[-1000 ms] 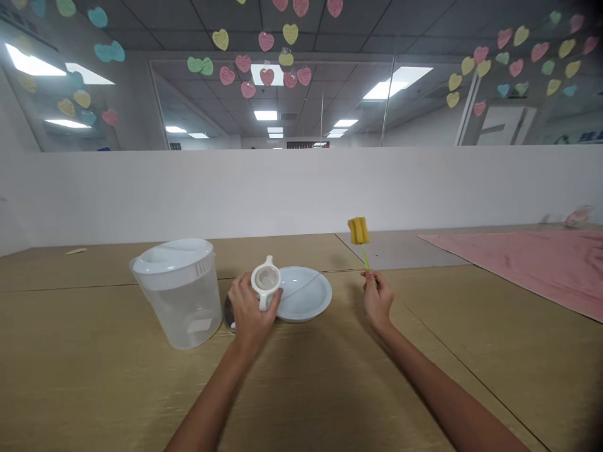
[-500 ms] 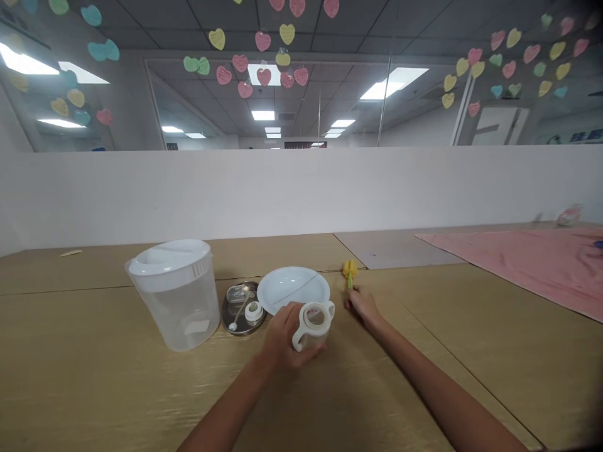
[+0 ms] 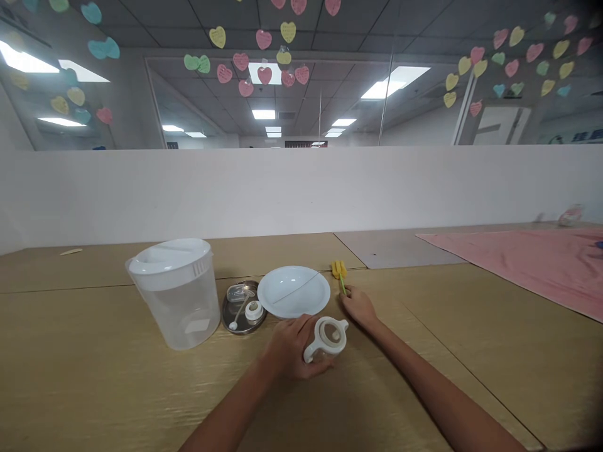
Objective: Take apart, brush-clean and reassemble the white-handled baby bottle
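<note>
Clear bottle [image 3: 326, 342] with white two-handled collar: in the left hand [image 3: 294, 348], on the near side of the white dish [image 3: 294, 292]. Open mouth faces up toward the camera; body partly hidden by the hand, so exact tilt hard to read. Collar handles lie on a slant, one near-left, one far-right. Left fingers wrapped around the bottle.

Sponge brush [image 3: 340, 274]: green stem, yellow head, just right of the dish. Long axis runs away from the person and slightly left, head at the far end, stem end in the right hand [image 3: 360, 306]. Right fingers closed on the stem. Cannot tell whether the head touches the table.

Surface: brown tabletop [image 3: 117, 370], thin dark seams. At left, a translucent bucket [image 3: 181, 314] with white lid [image 3: 170, 256]. Between bucket and dish, a round metal tray [image 3: 244, 331] bearing a clear container [image 3: 239, 292], a white-tipped stick [image 3: 242, 312] and a white ring-shaped piece [image 3: 254, 311]. Pink cloth [image 3: 532, 257] spread at right, beside a grey panel [image 3: 396, 248].

Room: low white wall [image 3: 282, 188] behind the table, glass above it dotted with heart-shaped notes [image 3: 264, 39]; lit ceiling panels [image 3: 264, 115] beyond.
</note>
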`<control>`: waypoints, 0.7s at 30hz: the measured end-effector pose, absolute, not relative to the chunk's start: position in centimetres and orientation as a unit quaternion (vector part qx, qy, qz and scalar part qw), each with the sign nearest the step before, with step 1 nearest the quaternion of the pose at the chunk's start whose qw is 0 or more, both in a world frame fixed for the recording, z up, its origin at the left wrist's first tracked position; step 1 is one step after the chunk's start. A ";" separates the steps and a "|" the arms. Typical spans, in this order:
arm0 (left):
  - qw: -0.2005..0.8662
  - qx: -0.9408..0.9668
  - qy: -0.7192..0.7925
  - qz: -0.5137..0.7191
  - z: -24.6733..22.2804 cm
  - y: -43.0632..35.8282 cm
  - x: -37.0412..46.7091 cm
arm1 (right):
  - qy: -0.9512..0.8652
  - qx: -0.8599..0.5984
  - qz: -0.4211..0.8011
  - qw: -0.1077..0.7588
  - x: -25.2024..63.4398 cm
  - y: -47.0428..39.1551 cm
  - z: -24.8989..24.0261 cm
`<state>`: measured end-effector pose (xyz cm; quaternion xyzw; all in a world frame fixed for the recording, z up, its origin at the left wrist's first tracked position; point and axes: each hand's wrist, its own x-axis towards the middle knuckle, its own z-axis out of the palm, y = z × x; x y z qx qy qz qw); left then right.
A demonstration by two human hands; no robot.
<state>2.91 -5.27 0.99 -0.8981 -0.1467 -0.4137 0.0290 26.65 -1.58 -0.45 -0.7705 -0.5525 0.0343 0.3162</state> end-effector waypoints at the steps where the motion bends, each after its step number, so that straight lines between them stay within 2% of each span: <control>1: 0.023 -0.900 -0.150 -0.408 0.9 -5.3 2.9 | -0.552 -0.776 0.038 0.303 26.5 -1.7 -0.3; 10: -0.037 -0.918 -0.214 -0.333 1.0 -5.2 2.8 | -0.563 -0.791 0.050 0.235 25.7 -2.4 0.6; 21: -0.071 -0.922 -0.250 -0.286 1.4 -5.4 2.7 | -0.585 -0.778 0.040 0.224 25.5 -2.5 0.4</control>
